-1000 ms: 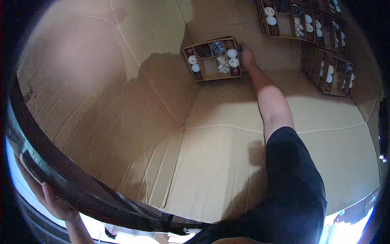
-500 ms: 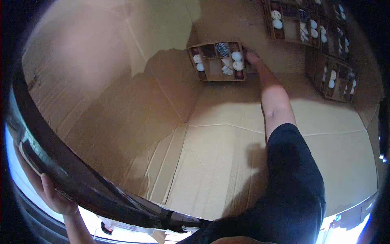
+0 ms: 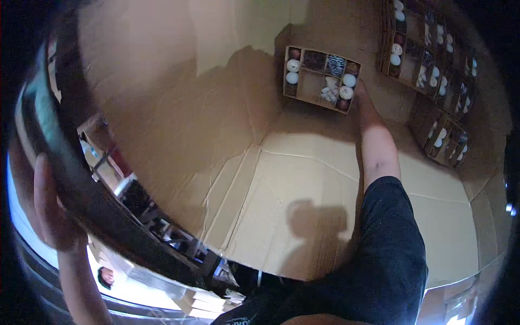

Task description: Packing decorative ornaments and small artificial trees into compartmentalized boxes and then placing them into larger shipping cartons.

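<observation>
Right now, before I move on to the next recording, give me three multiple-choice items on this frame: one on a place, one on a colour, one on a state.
1. Where does the compartment tray at the right hand lie?
A. on the floor of the large cardboard box, by its far wall
B. on a metal shelf
C. in the person's lap

2. What colour is the sleeve on the right arm?
A. white
B. black
C. red

3. What is the left hand doing?
A. resting flat on the box floor
B. holding a small ball
C. gripping the dark rim at the near left edge of the box

Answers: 1 A, the tray sits on cardboard close to the far wall. 2 B, the sleeve is plainly black. 3 C, the fingers wrap the dark rim, far from the trays.
</observation>
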The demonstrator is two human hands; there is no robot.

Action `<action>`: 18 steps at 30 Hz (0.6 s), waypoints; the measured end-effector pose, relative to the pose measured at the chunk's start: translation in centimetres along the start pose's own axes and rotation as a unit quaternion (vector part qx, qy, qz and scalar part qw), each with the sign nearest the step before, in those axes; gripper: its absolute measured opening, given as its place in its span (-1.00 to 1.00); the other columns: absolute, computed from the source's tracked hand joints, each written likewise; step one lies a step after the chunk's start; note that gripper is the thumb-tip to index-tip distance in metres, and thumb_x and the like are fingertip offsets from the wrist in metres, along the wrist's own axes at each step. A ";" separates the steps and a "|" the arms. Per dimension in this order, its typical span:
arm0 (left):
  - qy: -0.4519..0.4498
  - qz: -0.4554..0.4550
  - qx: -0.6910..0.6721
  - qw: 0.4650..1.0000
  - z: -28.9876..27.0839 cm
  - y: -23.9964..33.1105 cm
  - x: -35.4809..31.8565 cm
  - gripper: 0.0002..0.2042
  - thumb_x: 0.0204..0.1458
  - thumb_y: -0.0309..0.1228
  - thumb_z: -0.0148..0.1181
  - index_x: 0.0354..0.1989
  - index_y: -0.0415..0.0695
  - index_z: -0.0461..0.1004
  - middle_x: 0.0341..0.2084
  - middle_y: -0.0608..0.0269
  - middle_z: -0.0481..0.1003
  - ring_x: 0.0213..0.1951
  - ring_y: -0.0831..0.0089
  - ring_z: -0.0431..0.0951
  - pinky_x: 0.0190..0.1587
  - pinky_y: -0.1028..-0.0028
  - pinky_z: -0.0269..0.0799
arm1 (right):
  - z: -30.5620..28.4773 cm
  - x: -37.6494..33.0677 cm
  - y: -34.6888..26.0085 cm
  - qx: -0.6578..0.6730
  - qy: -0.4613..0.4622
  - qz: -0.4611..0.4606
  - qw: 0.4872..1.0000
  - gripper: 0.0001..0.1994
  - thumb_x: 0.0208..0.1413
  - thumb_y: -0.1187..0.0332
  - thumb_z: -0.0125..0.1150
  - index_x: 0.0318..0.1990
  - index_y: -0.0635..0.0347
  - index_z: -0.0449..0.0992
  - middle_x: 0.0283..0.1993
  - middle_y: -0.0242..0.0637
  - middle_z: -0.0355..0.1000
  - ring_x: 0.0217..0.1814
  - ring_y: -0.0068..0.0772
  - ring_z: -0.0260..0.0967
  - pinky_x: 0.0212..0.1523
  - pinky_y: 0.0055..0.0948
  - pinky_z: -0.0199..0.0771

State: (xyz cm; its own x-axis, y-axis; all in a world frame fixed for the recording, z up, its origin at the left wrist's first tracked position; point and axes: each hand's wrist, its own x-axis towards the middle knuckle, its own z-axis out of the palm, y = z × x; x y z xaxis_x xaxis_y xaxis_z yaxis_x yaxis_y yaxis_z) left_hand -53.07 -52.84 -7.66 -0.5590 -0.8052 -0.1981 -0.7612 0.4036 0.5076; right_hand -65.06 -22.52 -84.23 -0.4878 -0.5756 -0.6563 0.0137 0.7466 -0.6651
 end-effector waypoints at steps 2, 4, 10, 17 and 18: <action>-0.014 0.165 0.135 0.977 0.5 -1.3 1.0 -0.50 0.24 -0.29 0.02 0.31 -0.30 0.28 0.24 -0.08 0.31 0.24 0.15 0.33 0.31 0.25 0.19 | -5.7 0.7 -0.7 -0.008 -0.001 -0.003 1.000 -0.61 0.27 0.20 -0.04 0.04 0.32 0.51 -0.22 -0.06 0.56 -0.21 -0.11 0.54 -0.13 0.00 0.54; -0.016 0.313 0.280 0.908 0.6 -2.4 1.0 -0.46 0.18 -0.29 0.09 0.32 -0.27 0.29 0.35 -0.08 0.20 0.35 0.16 0.21 0.39 0.27 0.06 | -9.8 -0.4 -1.6 -0.012 -0.011 -0.015 1.000 -0.61 0.27 0.20 -0.04 0.03 0.32 0.51 -0.23 -0.06 0.56 -0.21 -0.12 0.54 -0.13 0.00 0.54; 0.057 0.082 0.158 0.982 2.6 -1.0 -3.1 -0.21 0.12 -0.15 0.18 0.41 -0.37 0.03 0.39 -0.29 0.05 0.44 -0.03 0.00 0.47 0.21 -0.16 | -15.2 -6.1 -13.0 -0.012 -0.030 -0.059 0.998 -0.62 0.27 0.20 -0.03 0.02 0.31 0.51 -0.23 -0.07 0.56 -0.21 -0.12 0.54 -0.13 -0.01 0.54; 0.184 0.109 0.204 0.955 -0.6 -7.2 -6.8 -0.33 0.13 0.03 0.09 0.23 -0.30 0.33 0.28 -0.29 0.22 0.26 -0.18 0.26 0.31 0.04 0.18 | -19.9 -22.9 -36.9 -0.085 -0.076 -0.209 0.971 -0.62 0.27 0.19 -0.03 0.01 0.30 0.52 -0.24 -0.08 0.56 -0.21 -0.13 0.54 -0.14 -0.01 0.54; 0.228 0.124 0.217 0.941 0.9 -9.8 -7.9 -0.29 0.14 0.06 0.09 0.28 -0.30 0.27 0.22 -0.25 0.30 0.21 -0.10 0.34 0.29 0.16 0.20 | -18.9 -23.3 -39.5 -0.088 -0.056 -0.223 0.969 -0.63 0.27 0.19 -0.03 0.01 0.30 0.52 -0.24 -0.08 0.56 -0.21 -0.13 0.54 -0.14 -0.02 0.54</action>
State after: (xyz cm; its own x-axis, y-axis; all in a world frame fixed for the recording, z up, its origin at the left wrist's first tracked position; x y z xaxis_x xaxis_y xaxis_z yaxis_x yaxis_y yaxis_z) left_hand -41.47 -50.01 -11.87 -0.6132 -0.7254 0.3125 -0.7439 0.6634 0.0803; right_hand -70.76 -32.33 -35.90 -0.3138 -0.8794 -0.3582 -0.3303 0.4547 -0.8271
